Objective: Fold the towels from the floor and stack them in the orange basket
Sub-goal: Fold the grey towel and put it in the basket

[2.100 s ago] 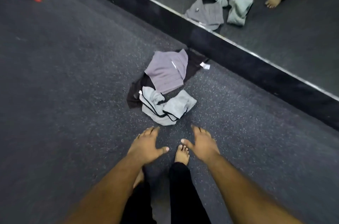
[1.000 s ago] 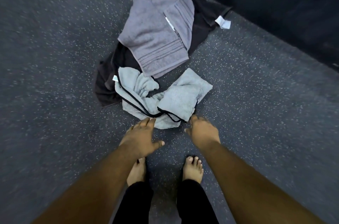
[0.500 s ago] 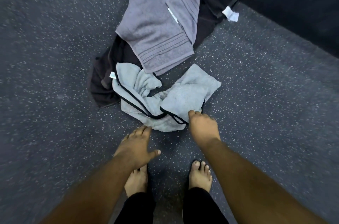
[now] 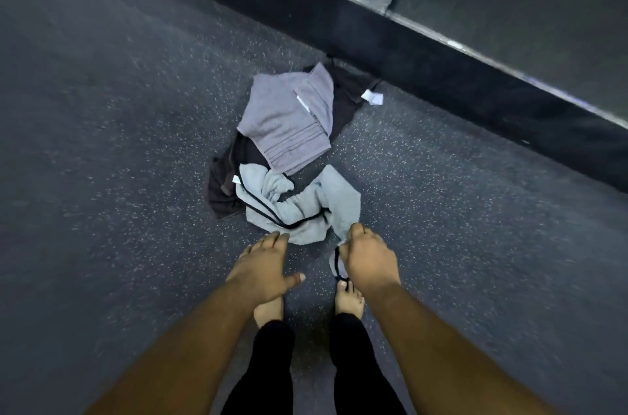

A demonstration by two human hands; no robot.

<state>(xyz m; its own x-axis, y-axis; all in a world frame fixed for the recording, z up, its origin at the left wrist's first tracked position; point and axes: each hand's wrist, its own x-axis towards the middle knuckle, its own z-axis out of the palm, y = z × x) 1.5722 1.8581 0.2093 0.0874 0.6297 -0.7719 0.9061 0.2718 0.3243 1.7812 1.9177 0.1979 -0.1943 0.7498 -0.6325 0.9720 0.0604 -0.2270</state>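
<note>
Barely started, judging by the heap on the floor (image 4: 102, 176).

Left to right: a black towel (image 4: 222, 190) crumpled at the bottom of the pile, spreading out under the others. On top of it, a purple-grey towel (image 4: 285, 122) with a ribbed band, loosely doubled over but not neatly folded. In front, nearest the bare feet, a light grey towel (image 4: 299, 207) with black edging, twisted and bunched. A white label (image 4: 372, 97) showing at the far end of the black one, close to the dark base of a wall mirror (image 4: 509, 23), with the pile reflected in the glass.

Left hand (image 4: 263, 266) hovering just before the near edge of the light grey towel, fingers straight and spread, thumb out, holding nothing; touching the cloth or not, cannot tell. Right hand (image 4: 368, 260) closed round a corner of that same towel, pinching it, with a loop of the black edging hanging below the knuckles.

No orange basket in view. No folded stack anywhere. Apparently the very first pick-up: one towel gripped by a corner, not yet lifted clear, two more untouched. Left to do: shaking out, folding all three, finding the basket and stacking.
</note>
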